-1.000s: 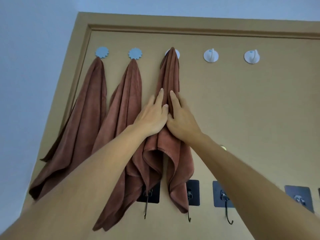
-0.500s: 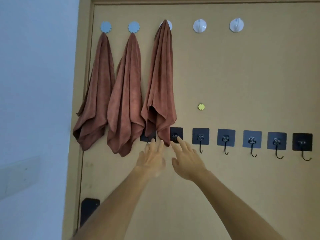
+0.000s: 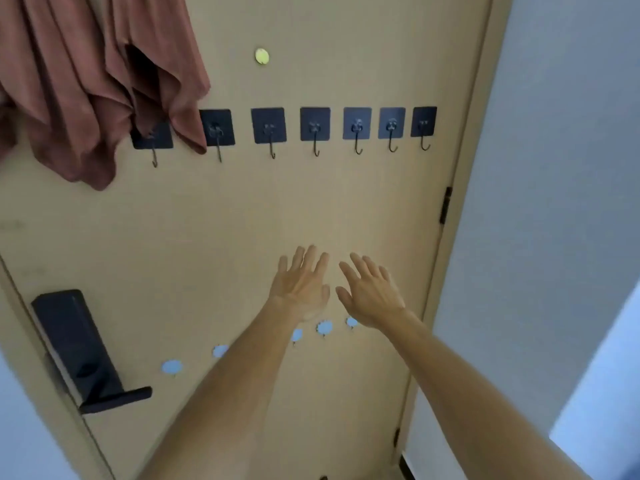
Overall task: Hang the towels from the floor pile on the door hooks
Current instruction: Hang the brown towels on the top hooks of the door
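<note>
Up and left of the left hand [image 3: 300, 292], the hung towels [image 3: 97, 81] draped over the first black hooks [image 3: 315, 128]; both it and the right hand [image 3: 372, 295] were empty, fingers spread. The floor pile was out of view. Judged best: drop both hands together, lift one towel by an edge. No readable writing showed on the door [image 3: 242, 220].

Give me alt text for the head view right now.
Both hands, left hand and right hand, are open and empty in front of a tan door. Brown towels hang at upper left above a row of black hooks; a black door handle sits lower left.
</note>
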Demonstrator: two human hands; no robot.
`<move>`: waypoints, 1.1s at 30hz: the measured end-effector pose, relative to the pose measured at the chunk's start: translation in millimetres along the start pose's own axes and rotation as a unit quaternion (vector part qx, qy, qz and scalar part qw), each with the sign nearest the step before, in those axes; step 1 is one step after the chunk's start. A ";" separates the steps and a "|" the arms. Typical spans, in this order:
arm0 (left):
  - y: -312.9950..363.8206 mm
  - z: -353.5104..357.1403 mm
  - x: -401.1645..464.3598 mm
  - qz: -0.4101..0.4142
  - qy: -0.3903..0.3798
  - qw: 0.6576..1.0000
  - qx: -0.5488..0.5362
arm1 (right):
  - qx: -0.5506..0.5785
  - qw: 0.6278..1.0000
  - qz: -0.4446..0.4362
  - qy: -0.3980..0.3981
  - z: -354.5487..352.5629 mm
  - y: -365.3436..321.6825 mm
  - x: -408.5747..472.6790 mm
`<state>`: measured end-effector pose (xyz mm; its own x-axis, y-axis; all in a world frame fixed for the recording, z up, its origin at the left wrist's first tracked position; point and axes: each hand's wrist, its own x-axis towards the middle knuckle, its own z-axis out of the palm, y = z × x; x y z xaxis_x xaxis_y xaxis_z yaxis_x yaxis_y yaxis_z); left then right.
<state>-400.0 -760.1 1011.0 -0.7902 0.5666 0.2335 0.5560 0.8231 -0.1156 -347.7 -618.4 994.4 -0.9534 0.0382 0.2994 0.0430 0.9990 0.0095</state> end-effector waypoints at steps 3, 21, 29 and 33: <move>63.4 53.5 -19.0 0.042 -0.051 0.997 -0.028 | 0.007 0.996 0.078 -0.037 42.2 40.2 -77.4; 569.8 201.6 -217.3 0.406 -0.298 0.863 -0.040 | 0.059 0.762 0.591 -0.259 133.1 252.6 -660.6; 635.7 236.2 -216.5 0.390 -0.341 0.855 -0.005 | 0.109 0.778 0.565 -0.250 161.0 318.7 -682.7; 649.3 270.3 -195.2 0.367 -0.364 0.856 0.001 | 0.137 0.787 0.539 -0.267 190.9 345.3 -669.5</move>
<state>45.6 -326.0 629.4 -0.1794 0.8048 -0.5658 0.9721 0.2335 0.0239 248.5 -294.8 615.1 -0.4004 0.7973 -0.4517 0.9163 0.3447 -0.2039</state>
